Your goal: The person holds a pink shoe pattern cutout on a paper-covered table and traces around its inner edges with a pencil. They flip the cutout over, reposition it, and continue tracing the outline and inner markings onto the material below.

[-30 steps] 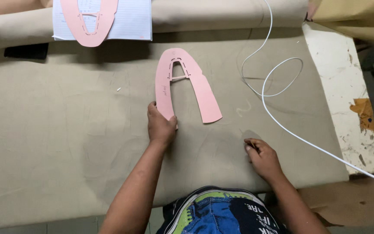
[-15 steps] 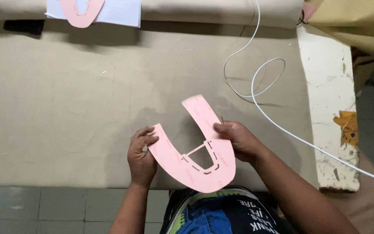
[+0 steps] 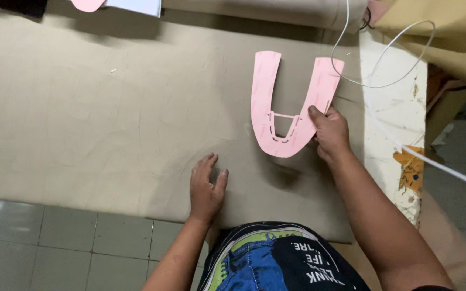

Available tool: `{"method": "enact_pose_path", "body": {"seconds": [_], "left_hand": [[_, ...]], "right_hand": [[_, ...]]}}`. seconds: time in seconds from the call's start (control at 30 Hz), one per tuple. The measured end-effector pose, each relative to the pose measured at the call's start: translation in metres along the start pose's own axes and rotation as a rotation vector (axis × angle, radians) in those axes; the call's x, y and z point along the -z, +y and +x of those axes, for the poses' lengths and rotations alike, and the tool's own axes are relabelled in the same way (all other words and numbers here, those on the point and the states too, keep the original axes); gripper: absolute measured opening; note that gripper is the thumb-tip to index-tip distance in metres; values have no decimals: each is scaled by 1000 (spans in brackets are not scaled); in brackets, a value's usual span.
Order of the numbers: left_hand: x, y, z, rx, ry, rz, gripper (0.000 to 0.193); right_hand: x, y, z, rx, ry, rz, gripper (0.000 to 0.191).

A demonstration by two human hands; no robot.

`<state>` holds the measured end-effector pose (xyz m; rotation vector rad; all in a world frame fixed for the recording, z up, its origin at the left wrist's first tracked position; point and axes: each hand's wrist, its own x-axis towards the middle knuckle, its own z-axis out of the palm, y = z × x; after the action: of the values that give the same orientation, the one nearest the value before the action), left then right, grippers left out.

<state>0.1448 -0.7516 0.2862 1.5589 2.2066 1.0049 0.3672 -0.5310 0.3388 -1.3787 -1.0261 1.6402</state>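
here the right hand (image 3: 330,132) grips a pink u-shaped pattern piece (image 3: 276,108) by its right limb, thumb on top and fingers curled under the edge, with what looks like a thin pencil-like stick tucked in the same grip. the piece lies flat on the tan fabric (image 3: 109,108) that covers the worktop, its two limbs pointing away from the person and its rounded end toward them; a small cut-out window with dashed marks sits near the curve. the left hand (image 3: 206,186) holds nothing: it rests palm down on the fabric with fingers spread, well apart from the pink piece, near the worktop's front edge. a white cord (image 3: 384,83) loops over the pale, stained worktop edge (image 3: 392,118) just right of the piece. at the far edge lie another pink piece (image 3: 86,4) and a white sheet (image 3: 136,6). grey floor tiles (image 3: 44,242) show below.
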Motion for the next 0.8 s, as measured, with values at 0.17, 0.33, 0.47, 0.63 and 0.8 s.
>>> {"method": "enact_pose_path", "body": {"seconds": [0.17, 0.33, 0.47, 0.63, 0.8], "left_hand": [[14, 69, 26, 223, -164, -416, 58], [20, 114, 82, 140, -168, -238, 51], [39, 127, 122, 55, -131, -52, 40], [62, 103, 154, 75, -122, -13, 41], [68, 75, 121, 96, -141, -24, 44]], "right_hand": [[25, -66, -19, -211, -313, -1045, 51], [7, -149, 35, 629, -28, -1010, 40], [-33, -244, 133, 1074, 270, -958, 71], [-99, -308, 194, 657, 129, -913, 56], [-62, -273, 213, 614, 95, -715, 26]]}}
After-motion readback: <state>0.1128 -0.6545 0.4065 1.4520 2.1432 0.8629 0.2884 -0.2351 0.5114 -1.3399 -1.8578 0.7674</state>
